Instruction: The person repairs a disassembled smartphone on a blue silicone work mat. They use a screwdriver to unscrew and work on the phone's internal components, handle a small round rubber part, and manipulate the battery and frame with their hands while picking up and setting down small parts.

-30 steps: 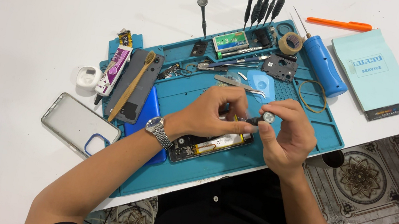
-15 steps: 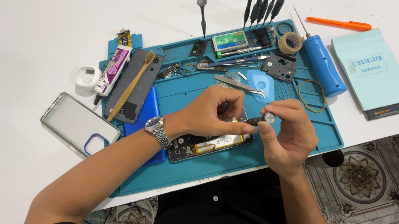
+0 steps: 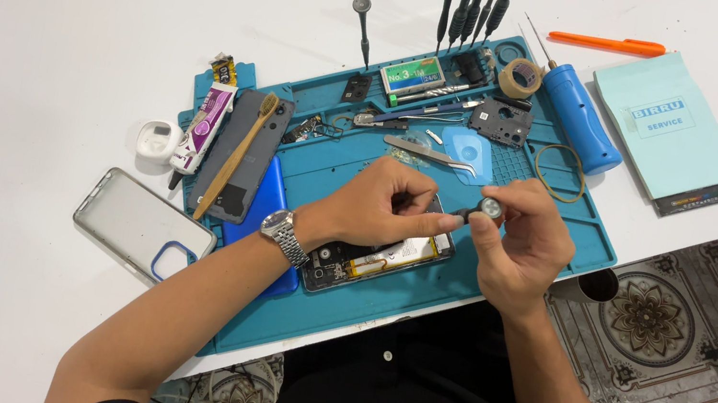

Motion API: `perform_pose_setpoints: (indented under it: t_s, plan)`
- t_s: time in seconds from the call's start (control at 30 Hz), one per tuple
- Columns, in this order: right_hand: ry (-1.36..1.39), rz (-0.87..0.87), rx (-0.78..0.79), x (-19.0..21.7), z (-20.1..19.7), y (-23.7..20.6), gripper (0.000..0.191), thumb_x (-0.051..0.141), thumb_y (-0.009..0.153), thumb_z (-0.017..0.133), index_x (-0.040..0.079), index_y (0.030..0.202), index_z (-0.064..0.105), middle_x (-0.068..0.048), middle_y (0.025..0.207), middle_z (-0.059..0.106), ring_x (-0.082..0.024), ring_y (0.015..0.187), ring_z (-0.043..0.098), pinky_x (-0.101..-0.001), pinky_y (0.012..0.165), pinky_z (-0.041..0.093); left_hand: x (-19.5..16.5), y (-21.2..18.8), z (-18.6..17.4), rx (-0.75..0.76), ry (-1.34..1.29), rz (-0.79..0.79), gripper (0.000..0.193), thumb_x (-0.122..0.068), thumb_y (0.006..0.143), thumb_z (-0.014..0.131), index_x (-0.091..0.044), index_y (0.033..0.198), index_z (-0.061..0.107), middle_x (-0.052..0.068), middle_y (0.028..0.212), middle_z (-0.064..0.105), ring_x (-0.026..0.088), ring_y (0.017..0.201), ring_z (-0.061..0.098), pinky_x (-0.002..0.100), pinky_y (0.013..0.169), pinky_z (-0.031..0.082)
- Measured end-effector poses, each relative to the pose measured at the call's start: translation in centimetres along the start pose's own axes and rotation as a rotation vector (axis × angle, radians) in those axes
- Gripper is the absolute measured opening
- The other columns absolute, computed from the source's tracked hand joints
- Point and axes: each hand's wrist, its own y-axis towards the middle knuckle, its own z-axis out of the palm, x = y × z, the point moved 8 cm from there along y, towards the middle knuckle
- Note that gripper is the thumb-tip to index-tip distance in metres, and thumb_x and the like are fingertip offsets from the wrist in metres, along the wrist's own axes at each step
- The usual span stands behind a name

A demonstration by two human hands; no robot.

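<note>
At the far left a clear phone case point(image 3: 143, 226) lies on the white table point(image 3: 31, 69) just off the teal work mat point(image 3: 566, 241), and a grey back cover point(image 3: 242, 158) with a wooden brush point(image 3: 235, 157) across it sits on the mat's left part; a sweep of the left forearm could knock these. The left hand point(image 3: 382, 207), a metal wristwatch point(image 3: 283, 235) on its wrist, curls over the opened phone point(image 3: 374, 257), which lies on the mat near its front edge, its fingers bent together as if pinching something small at the phone's upper edge, though I cannot tell what they grip. The right hand point(image 3: 516, 247) has thumb and fingers clamped on a small dark screwdriver point(image 3: 479, 212) with a silver cap, its tip hidden behind the left fingers. The likely trouble is a slip of that tip across the exposed boards, or a tiny screw rolling off, since the phone sits close to the table's front edge. Just behind the hands lie tweezers point(image 3: 430, 152), a blue plastic pick point(image 3: 468, 147) and a rubber band point(image 3: 560, 170), so room there is tight. To the right, the mat is bare and offers room, with a blue driver handle point(image 3: 582, 119) and a pale booklet point(image 3: 668, 125) well apart.
</note>
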Motion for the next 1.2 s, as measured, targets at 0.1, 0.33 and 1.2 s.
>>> perform_pose_setpoints:
  t_s: [0.1, 0.33, 1.2]
  plan:
    - [0.076, 0.096, -0.075, -0.8, -0.4, -0.5, 0.021, 0.004, 0.106, 0.067, -0.002, 0.123, 0.056, -0.006, 0.1, 0.059, -0.008, 0.081, 0.055, -0.0206, 0.072, 0.047, -0.8, 0.1, 0.1, 0.003, 0.013, 0.018, 0.046, -0.04, 0.083, 0.083, -0.013, 0.066, 0.051, -0.008, 0.056, 0.045, 0.002, 0.052, 0.039, 0.021, 0.05, 0.03]
    - [0.196, 0.077, -0.163, -0.7, -1.2, -0.3, 0.022, 0.017, 0.114, 0.059, 0.004, 0.126, 0.046, -0.008, 0.09, 0.06, -0.011, 0.067, 0.057, -0.0242, 0.06, 0.052, -1.3, 0.5, 0.1, -0.035, 0.095, 0.085, 0.025, -0.032, 0.083, 0.082, -0.011, 0.095, 0.079, -0.005, 0.076, 0.064, 0.003, 0.06, 0.049, 0.022, 0.053, 0.041]
    - [0.163, 0.13, -0.149, -1.0, -1.2, -0.4, 0.02, 0.011, 0.112, 0.061, 0.002, 0.123, 0.046, -0.009, 0.089, 0.062, -0.01, 0.067, 0.059, -0.0223, 0.059, 0.052, 1.6, 0.5, -0.4, -0.092, 0.0, -0.031, 0.049, -0.044, 0.11, 0.043, -0.007, 0.104, 0.074, 0.001, 0.078, 0.071, 0.004, 0.065, 0.063, 0.022, 0.058, 0.05]
